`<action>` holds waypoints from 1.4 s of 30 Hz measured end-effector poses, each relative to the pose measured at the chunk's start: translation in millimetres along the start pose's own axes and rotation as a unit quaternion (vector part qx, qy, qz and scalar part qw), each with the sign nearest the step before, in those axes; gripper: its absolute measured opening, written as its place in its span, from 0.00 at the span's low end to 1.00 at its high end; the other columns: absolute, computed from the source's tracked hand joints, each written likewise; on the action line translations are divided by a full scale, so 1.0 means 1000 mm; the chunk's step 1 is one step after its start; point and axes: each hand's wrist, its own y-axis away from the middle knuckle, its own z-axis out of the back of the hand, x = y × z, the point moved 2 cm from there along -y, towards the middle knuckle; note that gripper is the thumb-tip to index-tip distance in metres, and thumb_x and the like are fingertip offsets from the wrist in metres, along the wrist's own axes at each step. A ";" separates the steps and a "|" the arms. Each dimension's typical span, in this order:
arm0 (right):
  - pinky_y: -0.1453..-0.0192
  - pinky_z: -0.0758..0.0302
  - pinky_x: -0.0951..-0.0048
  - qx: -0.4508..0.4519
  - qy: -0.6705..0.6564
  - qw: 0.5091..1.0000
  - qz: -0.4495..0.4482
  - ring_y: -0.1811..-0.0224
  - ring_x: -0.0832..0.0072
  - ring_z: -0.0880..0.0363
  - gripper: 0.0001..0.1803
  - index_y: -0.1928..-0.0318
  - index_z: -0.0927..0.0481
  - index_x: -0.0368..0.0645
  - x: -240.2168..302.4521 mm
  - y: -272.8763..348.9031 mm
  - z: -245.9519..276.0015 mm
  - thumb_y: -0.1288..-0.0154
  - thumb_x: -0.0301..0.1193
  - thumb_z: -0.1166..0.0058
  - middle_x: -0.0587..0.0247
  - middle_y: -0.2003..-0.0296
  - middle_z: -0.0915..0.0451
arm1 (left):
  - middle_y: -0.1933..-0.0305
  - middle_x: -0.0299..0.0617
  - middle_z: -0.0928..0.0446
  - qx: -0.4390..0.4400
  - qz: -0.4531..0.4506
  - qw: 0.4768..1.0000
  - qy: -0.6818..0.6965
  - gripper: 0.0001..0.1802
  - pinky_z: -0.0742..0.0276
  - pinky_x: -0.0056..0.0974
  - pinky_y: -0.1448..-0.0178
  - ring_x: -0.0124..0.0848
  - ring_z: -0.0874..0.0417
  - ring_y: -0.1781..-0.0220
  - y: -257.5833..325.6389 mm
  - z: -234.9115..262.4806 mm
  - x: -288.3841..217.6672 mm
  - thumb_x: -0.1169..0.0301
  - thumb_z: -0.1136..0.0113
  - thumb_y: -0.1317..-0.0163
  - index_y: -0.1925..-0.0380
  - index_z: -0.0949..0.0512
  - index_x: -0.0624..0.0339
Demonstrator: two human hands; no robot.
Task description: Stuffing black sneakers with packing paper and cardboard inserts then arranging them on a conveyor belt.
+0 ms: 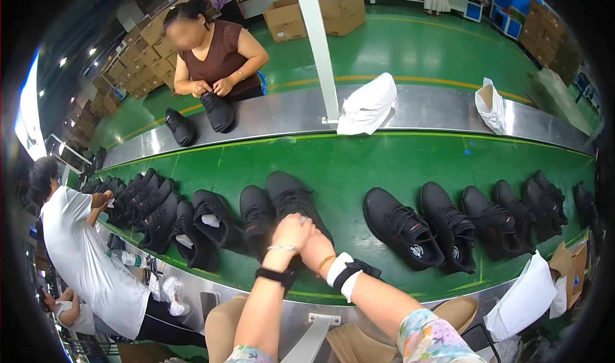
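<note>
A black lace-up shoe lies on the green belt, its toe pointing away from me. My left hand is closed over the near part of this shoe, a small pale bit showing at its fingers. What it pinches is hidden. Pressed against it, my right hand curls round the shoe's heel end, its fingertips out of sight. A second black shoe sits just left, partly behind my left hand. Farther left, another black shoe has white paper stuffing in its opening.
More black shoes stand in rows at the left and right of the green belt. Across it, a person handles a shoe at a metal ledge bearing white paper stacks. Another person works at left. A metal post rises beyond.
</note>
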 end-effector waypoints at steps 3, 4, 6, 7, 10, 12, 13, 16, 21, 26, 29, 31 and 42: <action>0.63 0.23 0.68 0.011 0.108 0.994 -0.005 0.67 0.57 0.22 0.23 0.55 0.37 0.23 -0.003 0.001 -0.003 0.50 0.24 0.49 0.40 0.66 0.27 | 0.56 0.51 0.23 -0.165 0.000 0.984 0.065 0.19 0.27 0.45 0.52 0.47 0.22 0.55 0.028 0.024 0.003 0.69 0.40 0.50 0.57 0.24 0.63; 0.63 0.23 0.68 0.010 0.110 0.994 -0.011 0.67 0.57 0.22 0.23 0.55 0.37 0.23 -0.005 -0.002 -0.001 0.50 0.24 0.49 0.40 0.66 0.27 | 0.56 0.49 0.23 -0.264 -0.041 0.963 0.024 0.21 0.27 0.44 0.51 0.46 0.23 0.54 0.028 0.025 0.002 0.71 0.38 0.51 0.55 0.25 0.62; 0.63 0.22 0.67 0.033 0.087 0.995 -0.025 0.67 0.56 0.22 0.23 0.55 0.38 0.23 0.006 -0.007 0.002 0.51 0.21 0.49 0.40 0.66 0.27 | 0.45 0.50 0.29 -0.234 -0.122 0.963 -0.057 0.25 0.30 0.43 0.44 0.48 0.29 0.45 0.018 0.022 0.013 0.70 0.39 0.50 0.49 0.28 0.58; 0.62 0.22 0.66 0.025 0.070 0.997 -0.016 0.66 0.55 0.21 0.22 0.55 0.38 0.23 0.013 -0.009 0.005 0.51 0.21 0.49 0.38 0.65 0.28 | 0.43 0.51 0.31 -0.211 -0.135 0.967 -0.048 0.26 0.31 0.44 0.42 0.50 0.30 0.43 0.006 0.014 0.027 0.71 0.39 0.50 0.48 0.29 0.58; 0.61 0.22 0.64 0.065 0.049 0.996 -0.044 0.64 0.54 0.21 0.23 0.54 0.38 0.22 0.023 -0.015 -0.002 0.50 0.21 0.48 0.37 0.65 0.28 | 0.43 0.54 0.30 -0.160 -0.135 0.977 -0.028 0.26 0.32 0.44 0.39 0.52 0.30 0.41 -0.021 0.004 0.063 0.75 0.42 0.52 0.48 0.28 0.58; 0.61 0.22 0.63 0.069 0.054 0.994 -0.057 0.63 0.53 0.22 0.21 0.55 0.36 0.24 0.015 -0.026 -0.003 0.50 0.21 0.49 0.35 0.64 0.28 | 0.50 0.56 0.25 -0.154 -0.157 0.975 0.017 0.21 0.29 0.42 0.42 0.48 0.24 0.47 -0.027 0.003 0.055 0.77 0.44 0.53 0.53 0.24 0.62; 0.59 0.23 0.62 0.100 0.061 0.990 -0.081 0.61 0.53 0.22 0.18 0.55 0.35 0.27 0.011 -0.033 -0.004 0.46 0.24 0.51 0.38 0.63 0.27 | 0.53 0.55 0.23 -0.184 -0.180 0.966 0.020 0.19 0.28 0.41 0.43 0.46 0.23 0.49 -0.023 -0.002 0.054 0.78 0.44 0.52 0.56 0.22 0.62; 0.57 0.24 0.61 0.042 0.054 0.987 -0.143 0.59 0.53 0.23 0.17 0.57 0.31 0.31 -0.001 -0.046 -0.024 0.49 0.23 0.47 0.42 0.61 0.27 | 0.54 0.54 0.23 -0.166 -0.146 0.975 0.031 0.19 0.28 0.41 0.44 0.47 0.22 0.50 -0.031 -0.007 0.047 0.78 0.44 0.52 0.57 0.22 0.62; 0.56 0.25 0.62 -0.051 0.173 0.983 -0.044 0.56 0.53 0.26 0.20 0.58 0.30 0.30 0.045 -0.022 -0.007 0.52 0.26 0.45 0.44 0.62 0.27 | 0.56 0.53 0.22 -0.145 -0.098 0.984 0.030 0.18 0.26 0.41 0.47 0.46 0.21 0.53 -0.028 0.006 0.062 0.75 0.42 0.51 0.57 0.21 0.60; 0.55 0.24 0.66 0.258 0.150 0.952 0.072 0.56 0.58 0.22 0.15 0.61 0.22 0.31 0.024 -0.010 -0.004 0.50 0.27 0.47 0.45 0.60 0.23 | 0.56 0.52 0.22 -0.132 -0.119 0.983 0.042 0.20 0.26 0.40 0.47 0.45 0.21 0.53 -0.032 0.007 0.068 0.73 0.37 0.53 0.55 0.21 0.57; 0.62 0.21 0.63 0.296 0.062 0.953 -0.007 0.66 0.61 0.18 0.11 0.63 0.22 0.29 0.013 -0.038 -0.006 0.45 0.24 0.52 0.44 0.67 0.20 | 0.56 0.52 0.22 -0.140 -0.135 0.980 0.030 0.20 0.26 0.39 0.46 0.45 0.21 0.53 -0.032 0.006 0.064 0.73 0.37 0.53 0.55 0.21 0.57; 0.72 0.21 0.65 0.294 0.011 0.955 -0.025 0.78 0.61 0.19 0.10 0.67 0.22 0.28 0.010 -0.055 -0.007 0.45 0.22 0.55 0.46 0.77 0.20 | 0.55 0.52 0.22 -0.126 -0.116 0.984 0.039 0.20 0.27 0.39 0.46 0.45 0.21 0.53 -0.032 0.008 0.060 0.73 0.38 0.52 0.55 0.21 0.57; 0.55 0.24 0.60 0.322 -0.027 0.942 -0.094 0.58 0.55 0.20 0.11 0.66 0.20 0.32 0.014 -0.069 -0.006 0.45 0.24 0.54 0.38 0.63 0.22 | 0.52 0.50 0.23 -0.130 -0.104 0.983 0.080 0.21 0.29 0.38 0.42 0.43 0.23 0.48 -0.041 0.008 0.073 0.76 0.41 0.52 0.54 0.23 0.59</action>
